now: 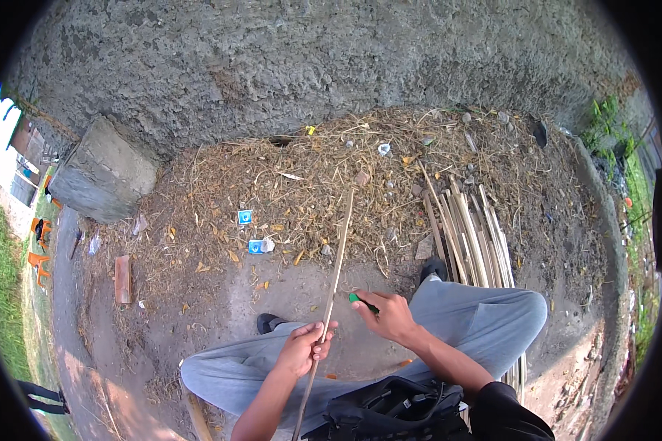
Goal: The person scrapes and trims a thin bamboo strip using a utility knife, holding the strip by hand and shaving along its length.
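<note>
My left hand [301,347] is closed around a long thin bamboo strip [337,257] that runs from my lap up and away over the ground. My right hand [388,314] grips a small tool with a green handle [356,298], held close to the strip just right of it. Both hands are above my knees in grey trousers [478,316]. I sit on the ground with black shoes showing.
A bundle of split bamboo strips [469,235] lies on the ground at my right. Dry straw and litter [309,176] cover the dirt ahead, against a rough grey wall [287,59]. A concrete block [103,173] stands at left. A black bag [397,411] rests on my lap.
</note>
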### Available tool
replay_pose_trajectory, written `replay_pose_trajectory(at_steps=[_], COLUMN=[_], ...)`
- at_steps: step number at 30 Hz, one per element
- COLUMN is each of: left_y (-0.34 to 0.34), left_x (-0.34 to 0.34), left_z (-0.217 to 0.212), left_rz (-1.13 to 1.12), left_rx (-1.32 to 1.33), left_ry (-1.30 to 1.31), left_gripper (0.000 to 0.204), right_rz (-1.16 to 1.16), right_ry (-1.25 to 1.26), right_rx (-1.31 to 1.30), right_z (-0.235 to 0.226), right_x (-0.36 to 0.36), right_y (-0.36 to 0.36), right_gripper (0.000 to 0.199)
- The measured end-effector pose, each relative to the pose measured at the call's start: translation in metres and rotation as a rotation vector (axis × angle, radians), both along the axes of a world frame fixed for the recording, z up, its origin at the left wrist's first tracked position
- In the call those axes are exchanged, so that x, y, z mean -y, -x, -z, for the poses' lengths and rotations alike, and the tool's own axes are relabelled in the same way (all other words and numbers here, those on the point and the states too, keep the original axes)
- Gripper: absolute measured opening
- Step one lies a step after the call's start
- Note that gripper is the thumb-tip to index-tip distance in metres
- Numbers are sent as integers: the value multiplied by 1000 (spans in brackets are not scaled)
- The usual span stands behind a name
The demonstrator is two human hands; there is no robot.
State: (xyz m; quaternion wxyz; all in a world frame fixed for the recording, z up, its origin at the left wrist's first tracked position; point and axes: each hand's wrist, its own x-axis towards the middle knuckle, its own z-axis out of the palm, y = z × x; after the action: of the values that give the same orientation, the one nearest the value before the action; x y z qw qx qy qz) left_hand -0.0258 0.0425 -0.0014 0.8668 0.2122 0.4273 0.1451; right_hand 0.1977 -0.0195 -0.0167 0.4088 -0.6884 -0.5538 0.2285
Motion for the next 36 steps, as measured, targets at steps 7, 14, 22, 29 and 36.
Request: replay_pose_trajectory(at_steps=[7,14,22,29,36], left_y=[-14,-10,-13,-15,-7], left_x=[0,-3,4,25,37], left_z=[3,13,7,1,-18], left_rz=[94,34,23,132,207], left_rx=[-122,1,14,-6,-98], left_ry=[54,83,47,82,-13], left_gripper=[29,29,30,30,31], right_rz=[-111,-168,-135,178,210], right_ry=[-29,-49,-117,25,-21], right_rx=[110,211,412,353,269], right_z=[5,-2,8,0,10], right_x=[3,4,4,-10,-15], right_y=[5,10,10,-19,-44], right_gripper=[23,24,23,24,27])
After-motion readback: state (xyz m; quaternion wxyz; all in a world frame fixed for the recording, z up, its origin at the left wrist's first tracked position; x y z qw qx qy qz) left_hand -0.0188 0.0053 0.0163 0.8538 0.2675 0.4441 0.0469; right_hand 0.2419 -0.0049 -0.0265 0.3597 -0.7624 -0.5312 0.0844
